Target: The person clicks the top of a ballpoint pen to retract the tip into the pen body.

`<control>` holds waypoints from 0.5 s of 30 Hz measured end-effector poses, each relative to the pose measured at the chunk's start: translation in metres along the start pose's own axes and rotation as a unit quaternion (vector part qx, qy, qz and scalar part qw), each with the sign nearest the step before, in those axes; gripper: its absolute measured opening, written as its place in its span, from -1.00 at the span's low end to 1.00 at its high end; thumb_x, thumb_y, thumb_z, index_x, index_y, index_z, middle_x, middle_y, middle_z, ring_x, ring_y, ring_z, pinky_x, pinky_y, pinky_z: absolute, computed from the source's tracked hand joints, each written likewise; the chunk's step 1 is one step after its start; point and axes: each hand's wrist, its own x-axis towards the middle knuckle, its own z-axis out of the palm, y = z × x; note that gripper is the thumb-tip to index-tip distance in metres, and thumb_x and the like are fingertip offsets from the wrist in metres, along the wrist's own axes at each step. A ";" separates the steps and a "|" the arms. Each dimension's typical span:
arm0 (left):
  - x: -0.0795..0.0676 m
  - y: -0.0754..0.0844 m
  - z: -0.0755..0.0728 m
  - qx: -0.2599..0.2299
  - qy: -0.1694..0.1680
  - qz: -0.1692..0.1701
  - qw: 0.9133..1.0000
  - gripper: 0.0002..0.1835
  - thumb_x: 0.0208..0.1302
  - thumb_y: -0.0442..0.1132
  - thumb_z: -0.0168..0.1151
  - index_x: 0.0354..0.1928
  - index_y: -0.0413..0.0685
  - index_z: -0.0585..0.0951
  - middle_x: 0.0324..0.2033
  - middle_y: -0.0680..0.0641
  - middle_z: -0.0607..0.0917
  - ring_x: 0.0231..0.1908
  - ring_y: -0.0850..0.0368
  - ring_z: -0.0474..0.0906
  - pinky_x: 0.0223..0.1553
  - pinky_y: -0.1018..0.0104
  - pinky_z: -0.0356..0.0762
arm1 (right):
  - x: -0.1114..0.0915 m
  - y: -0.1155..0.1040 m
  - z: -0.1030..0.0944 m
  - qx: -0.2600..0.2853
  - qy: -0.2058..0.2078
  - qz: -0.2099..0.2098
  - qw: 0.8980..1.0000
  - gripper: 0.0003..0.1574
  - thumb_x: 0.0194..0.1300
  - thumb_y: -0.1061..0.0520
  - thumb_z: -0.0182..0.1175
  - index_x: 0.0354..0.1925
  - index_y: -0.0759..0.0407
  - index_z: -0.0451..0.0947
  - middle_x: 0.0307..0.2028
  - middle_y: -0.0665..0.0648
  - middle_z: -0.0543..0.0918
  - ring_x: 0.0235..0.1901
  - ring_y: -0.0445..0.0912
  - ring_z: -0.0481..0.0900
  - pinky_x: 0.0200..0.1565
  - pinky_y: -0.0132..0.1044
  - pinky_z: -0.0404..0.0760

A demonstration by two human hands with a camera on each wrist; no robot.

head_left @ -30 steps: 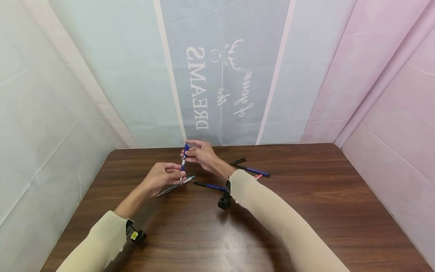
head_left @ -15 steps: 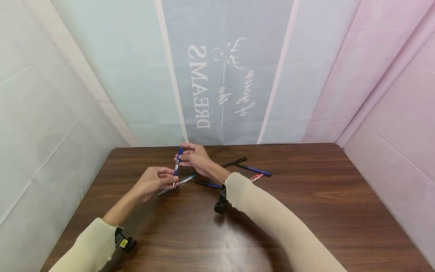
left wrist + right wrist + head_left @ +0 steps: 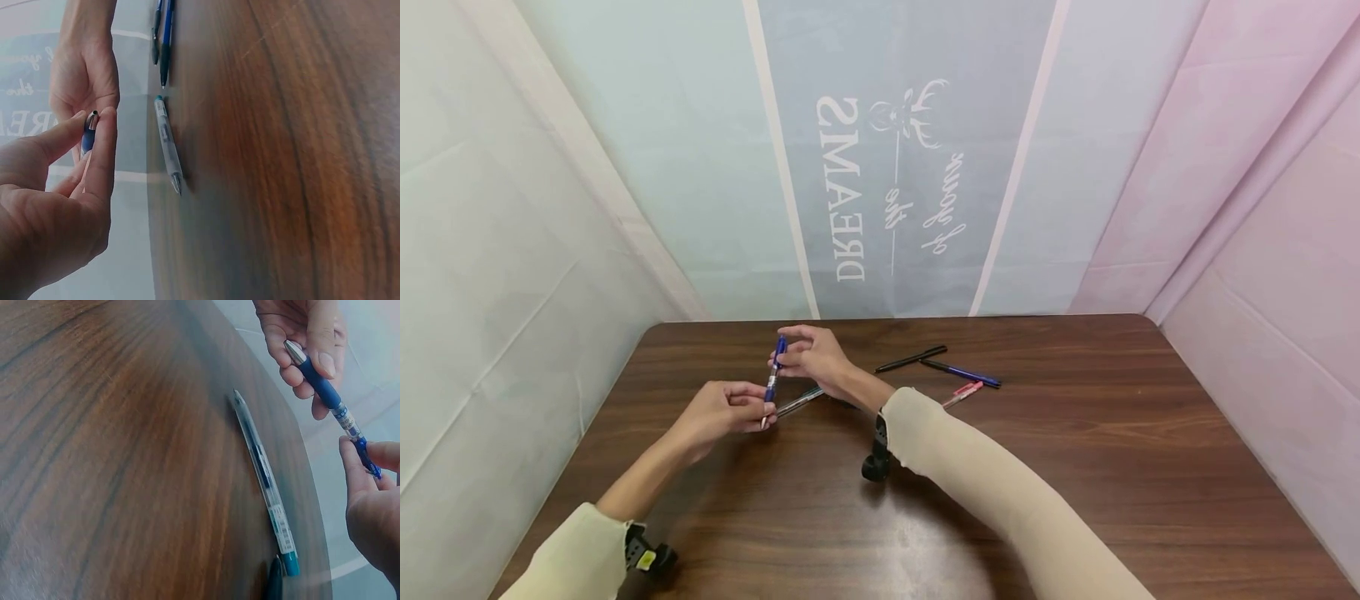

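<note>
Both hands hold one blue pen point(image 3: 772, 380) with a silver tip, raised over the table's left side. My left hand point(image 3: 722, 413) pinches its lower grip near the tip between thumb and fingers. At the upper end, my right hand point(image 3: 815, 357) pinches the clip end with thumb and fingers. The right wrist view shows the pen's blue grip, its printed clear middle and both hands. Below the hands a clear pen with a teal end point(image 3: 262, 462) lies on the table; the right hand partly covers it in the head view.
On the wooden table point(image 3: 1120, 467), right of the hands, lie a black pen point(image 3: 912, 358), a blue pen with a black end point(image 3: 961, 372) and a pink-and-clear pen point(image 3: 964, 393). Another blue-and-black pen point(image 3: 165, 50) is mostly hidden by the right arm in the head view. Cloth walls point(image 3: 895, 167) surround the table.
Both hands have moved left and a little toward the person, carrying the blue pen between them. The pens on the table stay where they lay.
</note>
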 end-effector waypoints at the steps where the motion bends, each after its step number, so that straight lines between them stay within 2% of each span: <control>1: -0.001 -0.001 -0.001 0.002 0.001 -0.002 1.000 -0.49 0.48 -0.35 0.34 0.22 -0.69 0.46 -0.15 -0.26 0.83 -0.18 0.09 0.82 -0.06 0.24 0.79 | -0.001 0.001 0.001 0.000 0.000 0.001 1.000 -0.37 0.40 0.52 0.24 0.39 0.31 0.49 -0.13 0.35 0.75 0.01 0.23 0.79 0.01 -0.09 0.80; 10: -0.015 -0.009 -0.010 0.005 -0.001 -0.015 1.000 -0.53 0.52 -0.35 0.29 0.21 -0.69 0.46 -0.10 -0.31 0.81 -0.16 0.11 0.82 -0.05 0.24 0.79 | -0.006 0.008 0.016 -0.014 -0.016 0.007 1.000 -0.32 0.38 0.55 0.24 0.42 0.34 0.45 -0.12 0.38 0.75 -0.04 0.19 0.81 0.05 -0.08 0.78; 15: -0.023 -0.012 -0.016 0.004 -0.002 -0.018 1.000 -0.53 0.50 -0.34 0.32 0.19 -0.68 0.47 -0.10 -0.31 0.81 -0.15 0.10 0.82 -0.05 0.24 0.79 | -0.006 0.012 0.023 -0.024 -0.015 0.007 1.000 -0.32 0.36 0.55 0.26 0.40 0.36 0.46 -0.14 0.37 0.75 -0.09 0.15 0.82 -0.01 -0.13 0.80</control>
